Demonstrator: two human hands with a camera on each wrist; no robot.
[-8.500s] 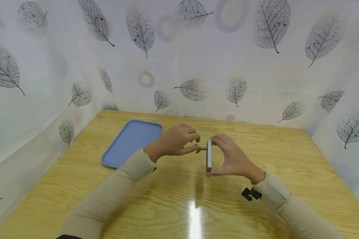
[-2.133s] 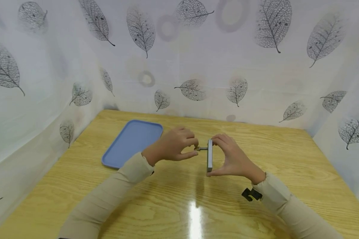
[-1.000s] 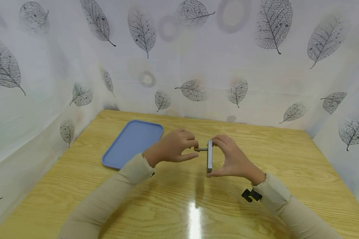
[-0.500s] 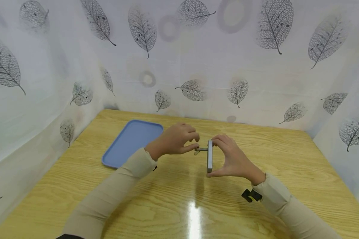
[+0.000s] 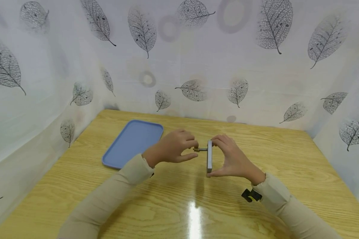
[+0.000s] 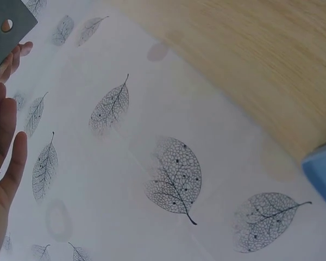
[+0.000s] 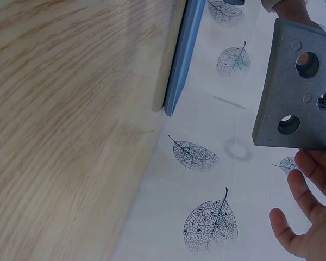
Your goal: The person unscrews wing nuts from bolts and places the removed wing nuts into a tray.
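My right hand [image 5: 231, 159] holds a grey metal plate [image 5: 209, 156] on edge above the table, pinched between thumb and fingers. In the right wrist view the plate [image 7: 293, 98] shows several round holes, one of them threaded. From its left face sticks out a thin bolt [image 5: 203, 149] with a small brass-coloured end piece [image 5: 196, 150], which looks like a wing nut or wing head. My left hand [image 5: 178, 146] is at that end piece: the fingers touch or nearly touch it from above, while the thumb stands apart below.
A blue tray [image 5: 131, 144] lies on the wooden table [image 5: 281, 149], left of the hands. Behind the table and at both sides hangs a pale curtain [image 5: 197, 49] with a leaf print.
My left hand has tilted back and forth at the end piece, its thumb now lower than half a second ago. The end piece has turned. The right hand and plate stay put.
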